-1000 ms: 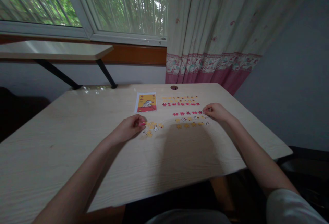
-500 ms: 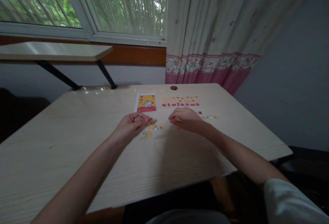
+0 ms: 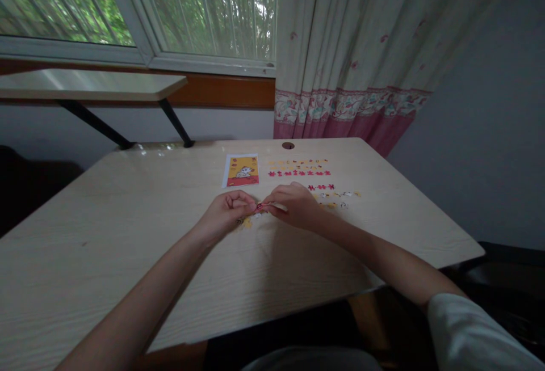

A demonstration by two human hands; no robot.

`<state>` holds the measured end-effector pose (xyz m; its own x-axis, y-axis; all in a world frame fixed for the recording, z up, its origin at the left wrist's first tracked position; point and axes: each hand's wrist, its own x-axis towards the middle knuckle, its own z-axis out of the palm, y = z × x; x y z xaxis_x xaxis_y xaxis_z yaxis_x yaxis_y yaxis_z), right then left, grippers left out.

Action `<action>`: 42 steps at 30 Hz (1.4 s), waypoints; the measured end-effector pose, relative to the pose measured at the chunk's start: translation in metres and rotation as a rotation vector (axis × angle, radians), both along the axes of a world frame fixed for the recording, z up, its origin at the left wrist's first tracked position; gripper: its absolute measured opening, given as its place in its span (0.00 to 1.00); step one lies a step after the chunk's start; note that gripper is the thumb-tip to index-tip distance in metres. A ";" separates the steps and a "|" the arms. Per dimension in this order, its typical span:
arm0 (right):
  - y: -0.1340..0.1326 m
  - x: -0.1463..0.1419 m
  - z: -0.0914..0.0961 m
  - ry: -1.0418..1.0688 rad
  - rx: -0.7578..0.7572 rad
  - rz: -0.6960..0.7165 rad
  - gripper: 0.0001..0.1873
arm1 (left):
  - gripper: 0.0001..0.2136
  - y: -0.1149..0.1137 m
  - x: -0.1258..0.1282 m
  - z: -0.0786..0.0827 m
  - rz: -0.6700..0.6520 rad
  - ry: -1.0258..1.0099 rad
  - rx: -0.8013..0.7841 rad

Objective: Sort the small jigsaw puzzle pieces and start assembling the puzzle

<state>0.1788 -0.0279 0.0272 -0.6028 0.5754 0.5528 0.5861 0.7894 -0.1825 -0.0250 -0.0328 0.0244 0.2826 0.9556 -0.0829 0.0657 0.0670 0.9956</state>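
Fingertip to fingertip over a pale wood-grain desk point(image 3: 170, 269), a person's left hand point(image 3: 221, 214) and right hand point(image 3: 297, 207) meet at a red jigsaw piece point(image 3: 258, 207), thumb and fingers of each pinched on it — whether a second piece is caught between them is too small to tell from here. Just below their fingertips lies a loose cluster of yellow and white pieces point(image 3: 247, 223), partly hidden by the hands. Beside the right hand, a short row of red pieces point(image 3: 322, 187) runs above partly covered rows of yellow and white ones point(image 3: 348, 194). Farther back, another red row point(image 3: 299, 173) sits below two yellowish rows point(image 3: 298, 162). To their left lies a printed picture card point(image 3: 243, 172) — a white cartoon animal on yellow and red. Beyond the desk hang flowered curtains point(image 3: 340, 47) beside a window point(image 3: 213, 13) facing greenery.
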 end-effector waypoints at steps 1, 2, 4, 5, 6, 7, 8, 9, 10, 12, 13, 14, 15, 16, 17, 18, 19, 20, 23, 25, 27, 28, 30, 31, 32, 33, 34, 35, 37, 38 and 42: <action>-0.001 0.000 0.001 -0.003 0.006 0.000 0.09 | 0.14 0.000 0.000 0.000 -0.004 0.004 0.003; -0.002 0.001 0.002 -0.011 0.010 0.001 0.09 | 0.14 -0.001 0.000 0.001 -0.005 0.011 0.006; -0.004 0.001 0.003 -0.029 0.015 0.004 0.09 | 0.13 -0.001 0.001 0.001 -0.010 0.022 0.007; -0.005 0.001 0.003 -0.039 0.016 0.005 0.09 | 0.13 -0.001 0.001 0.000 -0.016 0.024 0.006; -0.006 0.001 0.004 -0.046 0.018 0.007 0.09 | 0.14 -0.001 0.002 0.000 -0.023 0.024 0.005; -0.006 0.001 0.004 -0.050 0.022 0.010 0.09 | 0.14 -0.001 0.002 -0.001 -0.033 0.023 0.003; -0.007 0.002 0.004 -0.051 0.028 0.014 0.09 | 0.14 -0.001 0.002 -0.001 -0.047 0.025 0.003; -0.007 0.003 0.003 -0.051 0.035 0.018 0.09 | 0.14 -0.001 0.002 -0.002 -0.060 0.032 0.007; -0.006 0.004 0.003 -0.048 0.042 0.016 0.09 | 0.13 -0.001 0.002 -0.002 -0.070 0.044 0.016; -0.004 0.008 0.003 -0.026 0.063 -0.007 0.10 | 0.13 -0.001 0.000 -0.001 -0.075 0.088 0.046; -0.002 0.011 0.003 -0.009 0.077 -0.023 0.10 | 0.12 -0.001 -0.001 0.001 -0.069 0.122 0.066; 0.000 0.014 0.003 0.012 0.094 -0.041 0.11 | 0.12 -0.001 -0.003 0.003 -0.058 0.164 0.090; 0.002 0.018 0.004 0.037 0.115 -0.060 0.11 | 0.11 -0.001 -0.006 0.006 -0.055 0.213 0.117; 0.004 0.021 0.004 0.063 0.138 -0.076 0.11 | 0.11 -0.001 -0.009 0.008 -0.058 0.266 0.148; 0.006 0.025 0.006 0.092 0.162 -0.090 0.11 | 0.11 0.000 -0.013 0.011 -0.077 0.326 0.182; 0.009 0.029 0.007 0.124 0.182 -0.105 0.11 | 0.11 0.001 -0.018 0.013 -0.133 0.388 0.212; 0.010 0.032 0.009 0.159 0.199 -0.121 0.10 | 0.11 0.002 -0.023 0.014 -0.186 0.453 0.247; 0.011 0.035 0.011 0.194 0.213 -0.137 0.10 | 0.11 0.003 -0.028 0.014 -0.231 0.523 0.277; 0.013 0.042 0.019 0.264 0.229 -0.175 0.10 | 0.11 0.007 -0.041 0.010 -0.335 0.745 0.300; 0.012 0.045 0.024 0.277 0.235 -0.183 0.10 | 0.12 0.009 -0.046 0.005 -0.389 0.816 0.298; 0.011 0.047 0.027 0.276 0.246 -0.171 0.10 | 0.12 0.011 -0.048 0.002 -0.410 0.859 0.299; 0.010 0.048 0.029 0.276 0.254 -0.161 0.09 | 0.12 0.011 -0.048 0.001 -0.408 0.881 0.302; 0.009 0.050 0.030 0.267 0.263 -0.142 0.09 | 0.12 0.012 -0.047 0.000 -0.399 0.925 0.308; 0.009 0.051 0.030 0.259 0.263 -0.135 0.09 | 0.11 0.012 -0.046 0.000 -0.400 0.943 0.310; 0.010 0.054 0.030 0.249 0.264 -0.131 0.09 | 0.11 0.013 -0.045 0.000 -0.409 0.958 0.312; 0.012 0.057 0.030 0.234 0.260 -0.129 0.10 | 0.11 0.013 -0.045 0.000 -0.421 0.967 0.314; 0.015 0.061 0.031 0.215 0.249 -0.132 0.10 | 0.10 0.014 -0.045 0.000 -0.436 0.973 0.316; 0.019 0.066 0.031 0.192 0.230 -0.140 0.10 | 0.10 0.014 -0.045 0.000 -0.451 0.973 0.318; 0.031 0.081 0.031 0.143 0.162 -0.183 0.10 | 0.10 0.014 -0.046 0.000 -0.471 0.966 0.324; 0.039 0.090 0.029 0.126 0.116 -0.219 0.10 | 0.09 0.015 -0.046 0.000 -0.474 0.960 0.328; 0.069 0.134 0.013 0.139 -0.073 -0.429 0.10 | 0.08 0.015 -0.047 -0.003 -0.472 0.937 0.328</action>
<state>0.3131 0.0411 0.0399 -0.2243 0.7974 0.5602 0.8236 0.4624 -0.3285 -0.0724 -0.0179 0.0214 0.5834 0.7825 -0.2174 0.7542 -0.4226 0.5026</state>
